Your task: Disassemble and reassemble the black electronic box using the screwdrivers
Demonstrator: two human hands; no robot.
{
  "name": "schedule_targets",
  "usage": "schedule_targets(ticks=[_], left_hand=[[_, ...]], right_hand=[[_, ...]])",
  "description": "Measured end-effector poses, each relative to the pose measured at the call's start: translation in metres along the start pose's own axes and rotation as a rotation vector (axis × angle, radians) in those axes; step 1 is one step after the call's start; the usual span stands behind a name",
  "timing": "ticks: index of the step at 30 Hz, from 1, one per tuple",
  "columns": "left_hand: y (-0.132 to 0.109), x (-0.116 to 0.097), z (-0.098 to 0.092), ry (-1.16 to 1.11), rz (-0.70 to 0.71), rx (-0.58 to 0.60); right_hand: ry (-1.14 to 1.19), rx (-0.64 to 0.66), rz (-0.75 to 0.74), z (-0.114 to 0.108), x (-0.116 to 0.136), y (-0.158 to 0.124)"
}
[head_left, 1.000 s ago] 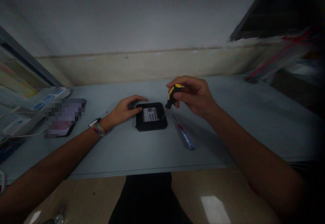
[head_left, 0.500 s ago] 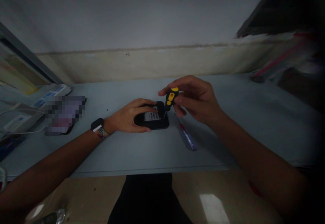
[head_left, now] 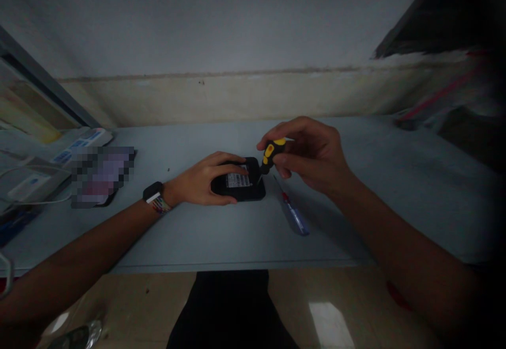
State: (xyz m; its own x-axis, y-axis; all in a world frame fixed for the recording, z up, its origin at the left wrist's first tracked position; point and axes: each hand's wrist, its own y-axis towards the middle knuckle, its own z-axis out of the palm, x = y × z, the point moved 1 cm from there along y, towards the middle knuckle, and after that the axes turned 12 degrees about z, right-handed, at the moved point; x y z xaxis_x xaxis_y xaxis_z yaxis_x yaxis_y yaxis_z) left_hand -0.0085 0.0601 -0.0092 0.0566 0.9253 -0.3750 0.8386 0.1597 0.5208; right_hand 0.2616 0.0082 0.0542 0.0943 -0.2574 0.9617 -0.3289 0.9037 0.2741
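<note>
A small black device (head_left: pixel 256 192) with a white printed label lies flat on the table. My left hand (head_left: pixel 205 179) is closed round its left part, thumb along the near edge and fingers across the top. Between the thumb and fingers of my right hand (head_left: pixel 310 151) is a stubby yellow-and-black screwdriver (head_left: pixel 272 154). Its handle leans to the right, and the thin shaft points down at the device's right end; whether the tip sits in a screw is too small to tell. Just right of the device lies a second screwdriver (head_left: pixel 297 219) with a clear bluish handle and red collar.
At the left, a phone (head_left: pixel 105 175) with a blurred-out screen lies beside a white power strip (head_left: pixel 83 146) and a white cable (head_left: pixel 37 205). The pale table (head_left: pixel 221 243) ends at a wall (head_left: pixel 237 98) behind. A pinkish-red edged item (head_left: pixel 430 101) stands at the far right.
The stubby screwdriver's handle has tilted further to the right, with my right hand shifting slightly right. My left hand keeps its hold on the device.
</note>
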Motion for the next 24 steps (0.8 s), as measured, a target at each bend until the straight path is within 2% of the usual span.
schedule_targets(ticks=[4,11,19,24], left_hand=[[0.001,0.0,0.0,-0.008,-0.003,-0.006],[0.003,-0.003,-0.001,-0.006,-0.011,-0.006],[0.004,-0.002,0.0,-0.026,-0.034,-0.009],[0.003,-0.002,0.0,-0.013,-0.018,-0.021]], right_hand=[[0.021,0.032,0.036,0.001,0.001,-0.001],[0.192,0.146,-0.013,0.001,0.002,0.003],[0.059,-0.05,0.056,0.003,0.008,0.001],[0.117,-0.028,0.079,0.008,0.012,0.001]])
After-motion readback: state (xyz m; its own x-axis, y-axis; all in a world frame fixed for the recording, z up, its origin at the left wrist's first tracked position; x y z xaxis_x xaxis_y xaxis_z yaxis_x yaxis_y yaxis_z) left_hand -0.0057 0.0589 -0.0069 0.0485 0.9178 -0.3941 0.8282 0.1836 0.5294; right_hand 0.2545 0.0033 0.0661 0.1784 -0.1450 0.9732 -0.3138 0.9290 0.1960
